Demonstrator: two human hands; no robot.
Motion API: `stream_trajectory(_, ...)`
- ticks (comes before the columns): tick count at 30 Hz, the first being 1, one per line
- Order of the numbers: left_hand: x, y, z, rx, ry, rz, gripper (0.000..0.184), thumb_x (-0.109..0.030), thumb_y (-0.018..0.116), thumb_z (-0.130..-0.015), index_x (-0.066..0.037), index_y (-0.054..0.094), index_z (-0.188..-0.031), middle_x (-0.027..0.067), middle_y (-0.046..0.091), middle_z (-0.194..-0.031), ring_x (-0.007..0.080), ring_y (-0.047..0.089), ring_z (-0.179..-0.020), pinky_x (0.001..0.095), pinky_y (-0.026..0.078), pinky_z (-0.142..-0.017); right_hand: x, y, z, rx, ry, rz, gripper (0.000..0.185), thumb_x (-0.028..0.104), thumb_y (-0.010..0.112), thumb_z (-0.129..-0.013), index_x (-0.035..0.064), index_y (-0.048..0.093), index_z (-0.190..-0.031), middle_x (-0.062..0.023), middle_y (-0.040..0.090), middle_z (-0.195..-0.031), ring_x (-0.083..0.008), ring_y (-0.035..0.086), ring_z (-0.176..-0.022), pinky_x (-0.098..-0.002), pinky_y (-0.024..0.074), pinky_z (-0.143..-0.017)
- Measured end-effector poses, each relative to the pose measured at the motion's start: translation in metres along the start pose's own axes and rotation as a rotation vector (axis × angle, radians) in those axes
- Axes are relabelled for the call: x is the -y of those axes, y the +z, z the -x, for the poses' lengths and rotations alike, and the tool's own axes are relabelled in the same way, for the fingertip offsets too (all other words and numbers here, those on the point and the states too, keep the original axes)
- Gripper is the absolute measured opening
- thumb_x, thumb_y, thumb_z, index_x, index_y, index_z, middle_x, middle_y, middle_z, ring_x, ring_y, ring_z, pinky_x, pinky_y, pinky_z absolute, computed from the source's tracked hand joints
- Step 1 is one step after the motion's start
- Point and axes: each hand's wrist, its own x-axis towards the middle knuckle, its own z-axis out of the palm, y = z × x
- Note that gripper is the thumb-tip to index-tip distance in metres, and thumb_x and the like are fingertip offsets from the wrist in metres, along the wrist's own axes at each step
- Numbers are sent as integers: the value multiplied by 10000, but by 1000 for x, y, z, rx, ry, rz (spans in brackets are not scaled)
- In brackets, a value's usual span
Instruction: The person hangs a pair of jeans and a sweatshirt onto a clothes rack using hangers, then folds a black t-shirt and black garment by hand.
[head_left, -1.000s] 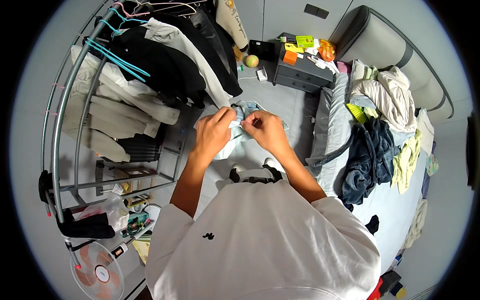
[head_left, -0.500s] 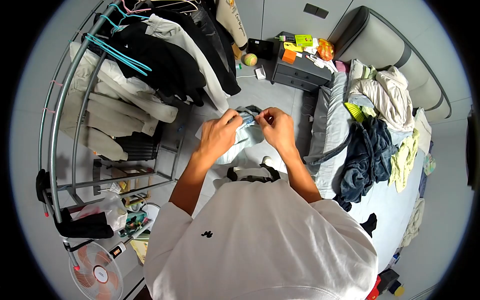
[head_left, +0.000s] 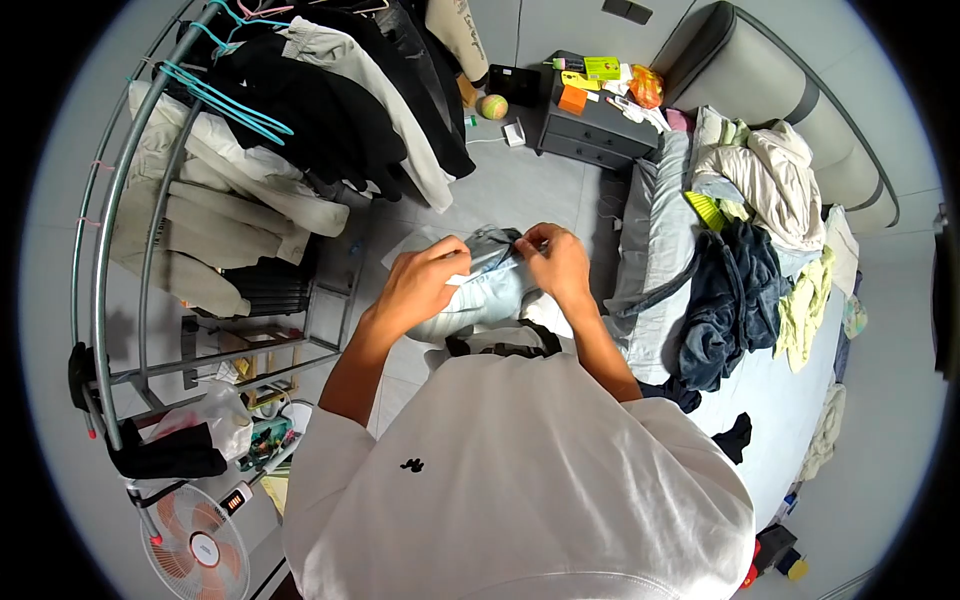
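A pale blue garment with a darker grey upper edge hangs in front of my body; its exact kind is hard to make out. My left hand grips it on the left side, fingers curled over the cloth. At its upper right edge, my right hand pinches the darker fabric between thumb and fingers. The garment's lower part is partly hidden by my white T-shirt.
A metal clothes rack with hanging clothes stands at left, a fan below it. To the right is a bed with piled clothes, including a dark blue garment. A grey nightstand holds small items.
The garment has spread wider and shifted slightly lower between my hands. My left hand has moved a little down and left; my right hand keeps its pinch.
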Motion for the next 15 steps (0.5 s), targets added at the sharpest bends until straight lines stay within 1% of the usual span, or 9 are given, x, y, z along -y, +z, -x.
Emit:
stream_trajectory(1, 1, 0, 3, -18, 13, 45, 207, 87, 659, -678, -19, 599, -845, 55, 622, -946, 305, 634, -754, 373, 495, -625, -5, -1, -2, 0, 4, -1, 159, 211, 721, -817, 56, 729, -855, -100, 718, -819, -270, 654, -842, -399, 505, -742)
stream_trajectory(4, 3, -4, 11, -31, -36, 80, 169, 96, 650, -686, -2, 607, -816, 63, 627, -918, 289, 636, -742, 356, 488, -623, -16, -2, -5, -33, 3, 16, 168, 215, 724, -812, 52, 728, -848, -101, 700, -829, -276, 630, -847, -396, 497, -759)
stream_trajectory(5, 5, -3, 14, -41, -41, 74, 178, 98, 648, -680, -10, 611, -816, 56, 628, -916, 285, 636, -738, 358, 487, -618, -22, 2, -7, -57, -39, 38, 175, 216, 726, -809, 45, 725, -845, -103, 675, -837, -278, 615, -848, -396, 491, -770)
stream_trajectory(7, 9, 0, 19, -60, -47, 62, 198, 102, 642, -669, -27, 617, -817, 42, 631, -913, 276, 637, -730, 364, 485, -608, -24, 3, -9, -45, -12, 28, 176, 214, 727, -811, 41, 724, -844, -104, 661, -843, -277, 616, -850, -400, 490, -766)
stream_trajectory(11, 3, -1, 27, -102, -83, 23, 173, 91, 646, -673, -26, 628, -800, 41, 634, -903, 274, 636, -734, 362, 489, -613, -19, 0, -9, -42, 44, -13, 176, 208, 732, -809, 37, 723, -846, -102, 651, -839, -271, 615, -872, -402, 488, -771)
stream_trajectory(15, -4, 4, 35, -167, -93, 33, 136, 75, 667, -685, -28, 642, -769, 41, 634, -884, 262, 636, -744, 358, 491, -620, -13, 0, -8, -87, -50, -13, 154, 178, 723, -817, 31, 715, -858, -107, 638, -859, -296, 605, -832, -414, 482, -756)
